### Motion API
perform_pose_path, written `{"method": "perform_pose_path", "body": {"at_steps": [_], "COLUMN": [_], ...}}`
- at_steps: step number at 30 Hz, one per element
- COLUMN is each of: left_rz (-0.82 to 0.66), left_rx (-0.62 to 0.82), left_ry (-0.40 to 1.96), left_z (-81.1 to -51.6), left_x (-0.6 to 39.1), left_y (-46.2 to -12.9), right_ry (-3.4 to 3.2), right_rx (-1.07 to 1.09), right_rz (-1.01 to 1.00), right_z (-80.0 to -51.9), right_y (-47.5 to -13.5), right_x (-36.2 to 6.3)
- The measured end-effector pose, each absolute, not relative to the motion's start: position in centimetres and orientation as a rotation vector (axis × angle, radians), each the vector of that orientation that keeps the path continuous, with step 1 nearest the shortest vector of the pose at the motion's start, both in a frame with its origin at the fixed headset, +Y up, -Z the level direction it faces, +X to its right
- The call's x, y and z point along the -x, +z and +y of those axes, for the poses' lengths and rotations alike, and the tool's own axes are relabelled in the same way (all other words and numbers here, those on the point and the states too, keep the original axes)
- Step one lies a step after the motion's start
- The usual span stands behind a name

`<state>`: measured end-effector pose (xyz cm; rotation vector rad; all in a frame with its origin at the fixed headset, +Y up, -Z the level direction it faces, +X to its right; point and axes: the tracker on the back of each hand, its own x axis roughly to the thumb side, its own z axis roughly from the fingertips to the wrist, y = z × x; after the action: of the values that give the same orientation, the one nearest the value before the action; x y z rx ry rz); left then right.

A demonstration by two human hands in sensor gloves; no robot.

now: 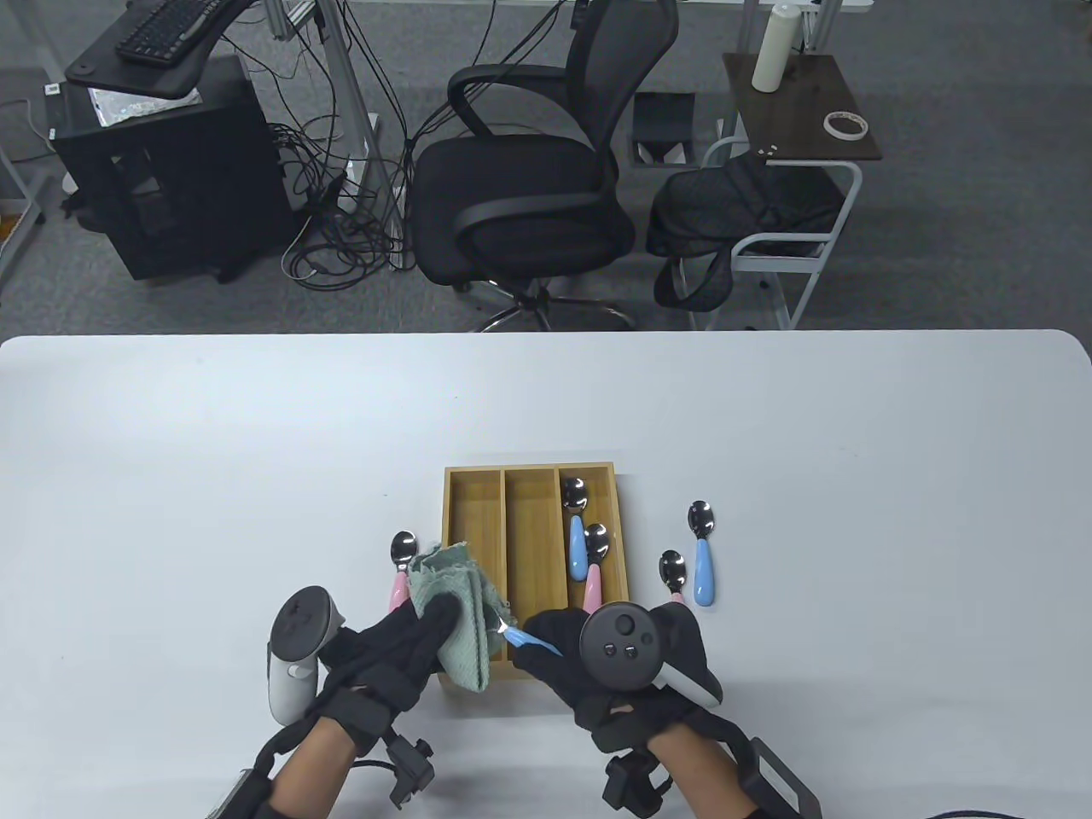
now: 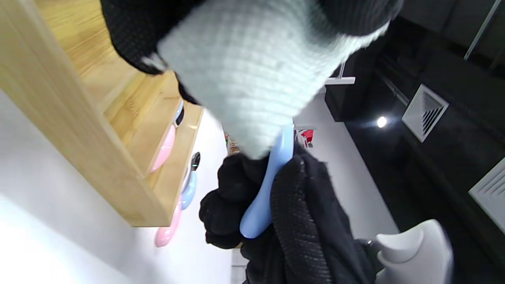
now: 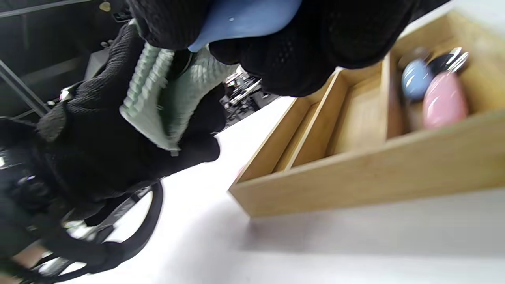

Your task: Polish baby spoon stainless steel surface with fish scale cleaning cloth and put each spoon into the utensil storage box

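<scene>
1. The left hand [image 1: 388,653] grips a pale green cleaning cloth [image 1: 456,610], its fingers curled round the folded fabric above the near left corner of the wooden storage box [image 1: 456,503].
2. The right hand [image 1: 580,661] pinches the handle of a blue-handled spoon [image 1: 525,638]; the spoon's long axis runs roughly across the table view, handle toward the right hand, bowl end pointing left into the cloth.
3. The bowl is wrapped in the cloth and hidden in all views.
4. The left wrist view shows what the table view does not: the blue handle [image 2: 264,193] emerging from under the cloth [image 2: 252,75] and running into the curled gloved fingers [image 2: 300,221] of the right hand.
5. The right wrist view shows the cloth [image 3: 165,94] folded in ridged layers inside the left hand's grip [image 3: 98,142], and the box's three compartments from its near wall [image 3: 367,177].
6. In the box's right compartment lie a blue-handled boxed spoon [image 1: 577,529] and a pink-handled boxed spoon [image 1: 594,567], both lengthwise, bowls pointing away from the person.
7. On the table [image 1: 256,444], a pink spoon [image 1: 401,567] lies just left of the box, partly under the cloth, bowl pointing away.
8. Right of the box lie a loose blue spoon [image 1: 703,559] and a second pink spoon [image 1: 672,573], whose handle is hidden by the right hand's tracker, bowls likewise away.
</scene>
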<state>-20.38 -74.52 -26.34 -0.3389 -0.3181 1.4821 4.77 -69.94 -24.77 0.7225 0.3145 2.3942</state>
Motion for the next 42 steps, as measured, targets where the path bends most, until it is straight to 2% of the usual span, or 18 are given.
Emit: {"method": "perform_pose_path", "body": {"at_steps": [3,4,7,12,15,17,22,35,39,42], "left_rz": [-0.281,-0.261,-0.242,-0.238,-0.262,-0.270,-0.263,-0.204,-0.218,-0.179], "left_rx": [0.224,0.143,0.080,0.153,0.336,0.387,0.348,0.131,0.150,0.228], "left_ry": [1.316,1.230,1.163,1.265,1.460,1.509,1.451,1.173,1.201,1.326], "left_z": [-73.9,-73.5,-73.2,-73.5,-74.3,-74.6,-74.4,-73.6,-73.8,-74.3], "left_x": [20.0,20.0,20.2,20.1,19.9,19.7,19.6,19.8,19.6,19.5], "left_y": [-25.8,-25.6,-25.4,-25.4,-25.8,-25.9,-25.8,-25.3,-25.3,-25.4], "right_ry": [2.412,2.451,2.490,2.501,2.530,2.546,2.518,2.571,2.563,2.572], "right_rx": [-0.774,-0.780,-0.775,-0.750,-0.728,-0.725,-0.716,-0.764,-0.740,-0.730], "right_rz": [0.329,0.275,0.166,0.113,0.077,0.057,0.096,0.109,0.125,0.121], "right_z": [-70.1,-70.0,-69.8,-69.9,-69.8,-69.7,-69.9,-70.6,-70.8,-70.8], "right_y": [-24.1,-23.9,-23.6,-23.4,-23.5,-23.6,-23.7,-23.2,-23.5,-23.7], "right_x": [-3.9,-3.8,-3.6,-3.7,-4.0,-4.3,-4.3,-3.4,-3.6,-3.7]}}
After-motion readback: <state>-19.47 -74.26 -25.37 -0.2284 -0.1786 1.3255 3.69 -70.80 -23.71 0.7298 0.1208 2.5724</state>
